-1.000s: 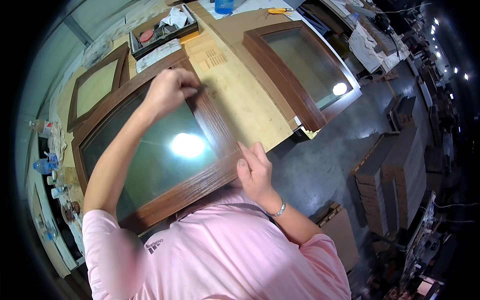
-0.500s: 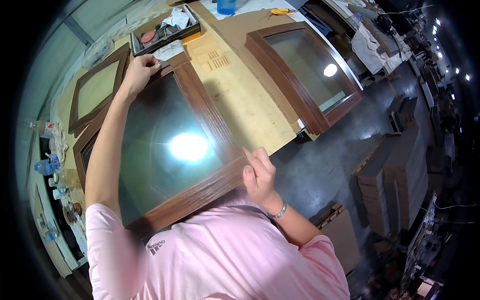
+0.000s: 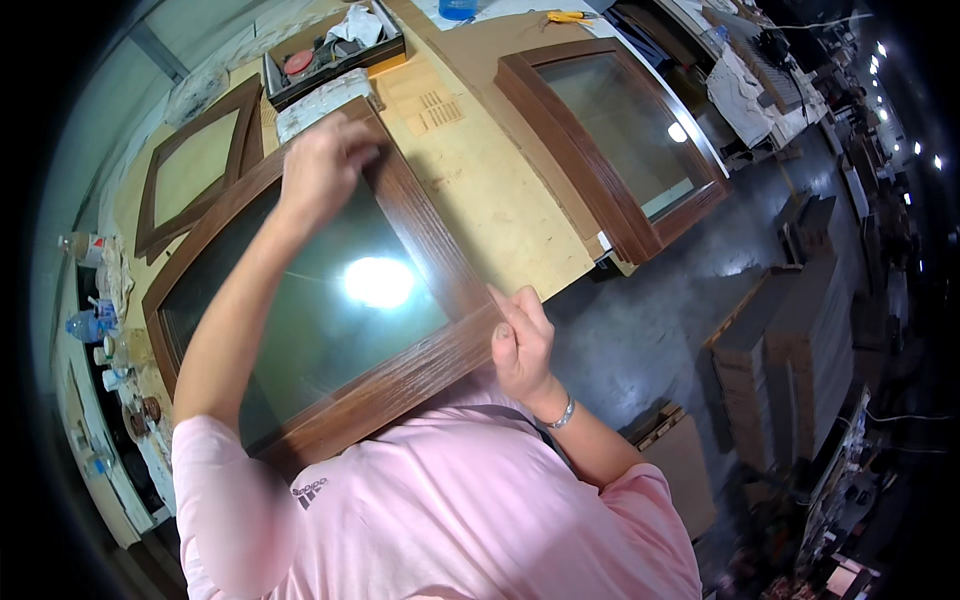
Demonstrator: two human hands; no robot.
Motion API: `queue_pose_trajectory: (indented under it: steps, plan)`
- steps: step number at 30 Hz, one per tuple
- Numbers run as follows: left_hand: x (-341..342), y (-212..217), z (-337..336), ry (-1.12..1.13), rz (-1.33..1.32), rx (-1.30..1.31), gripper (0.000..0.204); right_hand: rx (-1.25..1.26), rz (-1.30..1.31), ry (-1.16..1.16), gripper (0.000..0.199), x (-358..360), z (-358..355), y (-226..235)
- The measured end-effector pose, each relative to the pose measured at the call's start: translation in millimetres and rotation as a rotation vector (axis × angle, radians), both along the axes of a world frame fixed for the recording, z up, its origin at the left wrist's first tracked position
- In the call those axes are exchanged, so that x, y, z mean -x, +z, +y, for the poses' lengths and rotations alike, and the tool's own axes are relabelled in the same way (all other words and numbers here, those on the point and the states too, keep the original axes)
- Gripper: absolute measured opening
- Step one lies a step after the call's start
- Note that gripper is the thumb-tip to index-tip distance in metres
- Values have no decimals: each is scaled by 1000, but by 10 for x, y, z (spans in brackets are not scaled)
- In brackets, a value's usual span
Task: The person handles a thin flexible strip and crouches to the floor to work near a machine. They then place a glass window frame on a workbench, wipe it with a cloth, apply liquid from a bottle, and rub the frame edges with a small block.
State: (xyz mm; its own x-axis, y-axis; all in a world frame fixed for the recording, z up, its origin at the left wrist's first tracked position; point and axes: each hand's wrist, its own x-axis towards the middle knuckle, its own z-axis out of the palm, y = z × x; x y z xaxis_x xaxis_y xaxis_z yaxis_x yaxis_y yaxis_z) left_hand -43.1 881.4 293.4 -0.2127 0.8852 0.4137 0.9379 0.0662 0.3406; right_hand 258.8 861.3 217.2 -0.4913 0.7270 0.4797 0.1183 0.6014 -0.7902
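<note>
Item 1: window frame, dark brown wood-grain w/ glass pane. Lay flat on the workbench, directly in front of person. Long axis ran from near-left to far-right of view, i.e. diagonal; near short rail sat against the pink shirt, far short rail pointed toward the tray. Ceiling lamp glare sat approx. mid-pane.

Item 2: left hand. Reached out over far end of frame, fingers curled on the far rail near its corner; blurred, so grip width cannot be told for sure. Forearm crossed above the glass.

Item 3: right hand. At near-right corner of frame, fingers narrow, folded, pinching the corner edge; thumb up. Bracelet on wrist.

Item 4: second frame, same brown finish, glazed. On bench to the right, well apart from item 1, one corner overhanging bench edge.

Item 5: small frame, brown, no clear glass seen, bench far-left, just beside item 1.

Item 6: tray w/ rags and misc. bits, beyond far rail, near left hand.

Item 7: bottles, left shelf, too small to detail.
</note>
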Motion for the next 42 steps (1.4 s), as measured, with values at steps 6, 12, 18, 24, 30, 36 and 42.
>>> queue_pose_trajectory:
  steps: [6,12,18,24,30,36,42]
  plan:
    - [-357,-71,-221,-219,79,-63,16,31,-1,0,46,-16,2,32]
    - [-683,-37,-363,-366,-29,-104,22,445,108,-31,41,-236,28,-17]
    - [-1257,39,-850,-553,-92,-60,19,461,121,-310,28,-588,330,-12]
    - [-1105,191,-1074,-399,-308,81,14,344,40,-266,10,-568,389,131]
    - [-393,480,-2067,-46,-384,12,14,228,-166,-32,12,-194,207,554]
    - [619,390,-3919,819,-643,-725,13,177,-237,82,14,21,106,806]
    - [396,-1168,-5286,1311,-711,-628,18,91,-496,156,24,418,269,698]
